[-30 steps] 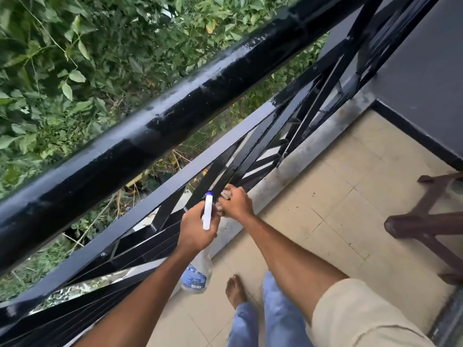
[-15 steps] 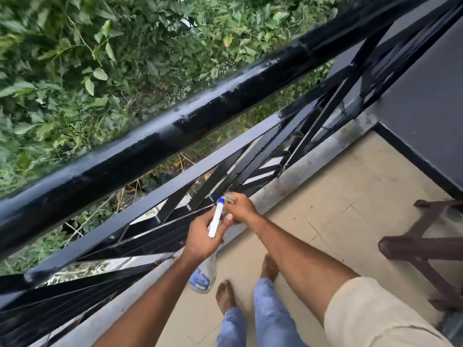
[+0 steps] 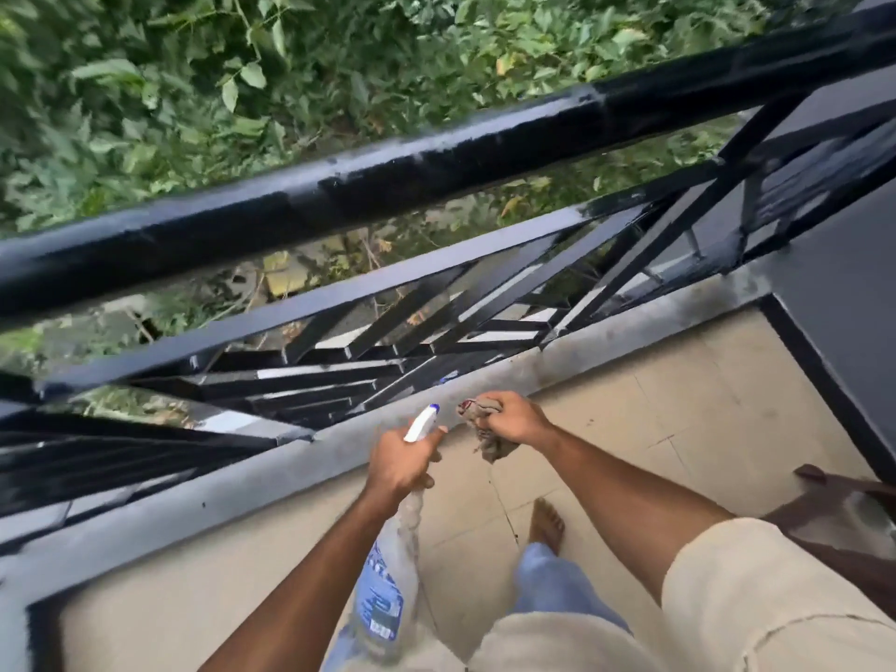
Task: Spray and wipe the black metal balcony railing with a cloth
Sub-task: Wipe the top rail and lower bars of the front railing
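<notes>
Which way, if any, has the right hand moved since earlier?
Yes. The right hand with the cloth drew back from the railing bars to the grey ledge.

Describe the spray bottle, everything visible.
The spray bottle looks like clear plastic, with a blue-and-white label low on its body, a white spray head and a blue nozzle tip. The left hand grips its neck; the body hangs down toward the camera, the nozzle aimed at the lower bars of the railing. It is motion-blurred; fill level cannot be told.

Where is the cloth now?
Head view, centre: the cloth is bunched in the right hand, just right of the spray bottle in the left hand, over the grey ledge below the railing.
</notes>
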Demonstrator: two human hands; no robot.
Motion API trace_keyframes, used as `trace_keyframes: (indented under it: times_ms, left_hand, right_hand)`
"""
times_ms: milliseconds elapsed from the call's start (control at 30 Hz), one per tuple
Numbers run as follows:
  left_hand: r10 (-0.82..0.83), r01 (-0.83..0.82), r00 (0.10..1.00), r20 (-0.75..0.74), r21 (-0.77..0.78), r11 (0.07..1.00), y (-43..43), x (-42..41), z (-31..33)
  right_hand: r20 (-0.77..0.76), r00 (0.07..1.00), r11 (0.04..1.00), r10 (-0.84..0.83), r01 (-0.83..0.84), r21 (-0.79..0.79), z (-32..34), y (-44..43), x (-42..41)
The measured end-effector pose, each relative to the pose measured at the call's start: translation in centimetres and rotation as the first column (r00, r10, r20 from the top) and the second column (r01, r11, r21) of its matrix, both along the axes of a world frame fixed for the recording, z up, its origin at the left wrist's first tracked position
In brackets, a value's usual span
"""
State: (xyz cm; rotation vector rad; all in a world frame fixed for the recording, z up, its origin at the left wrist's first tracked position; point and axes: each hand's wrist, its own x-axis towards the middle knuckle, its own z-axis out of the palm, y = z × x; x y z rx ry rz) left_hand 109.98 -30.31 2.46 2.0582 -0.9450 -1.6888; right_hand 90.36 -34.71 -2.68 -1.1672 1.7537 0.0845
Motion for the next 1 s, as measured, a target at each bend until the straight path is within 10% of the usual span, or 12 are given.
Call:
trace_keyframes:
  times_ms: [233,533,1000]
  left_hand:
    - [0.277,-0.276,0.956,-0.102,0.018,0.961,3.5,-5.6,-1.8]
    - [0.349,-0.340,0.930,0.119,-0.087,0.936,0.9,-13.1,-3.7]
    - [0.263,-0.190,0.894,0.363,-0.225,0.956,-7.1,-13.1,-11.8]
  right_hand:
    - [0.077,0.990,0.988,0.120,-0.111,-0.105,-3.7,-2.9,-4.7]
    - [0.101,0.990,0.983,0.102,-0.085,-0.164,-5.3,-6.7,-10.5]
    - [0.110,0.994,0.967,-0.005,0.033,-0.254,-13.6,-9.7,-8.3]
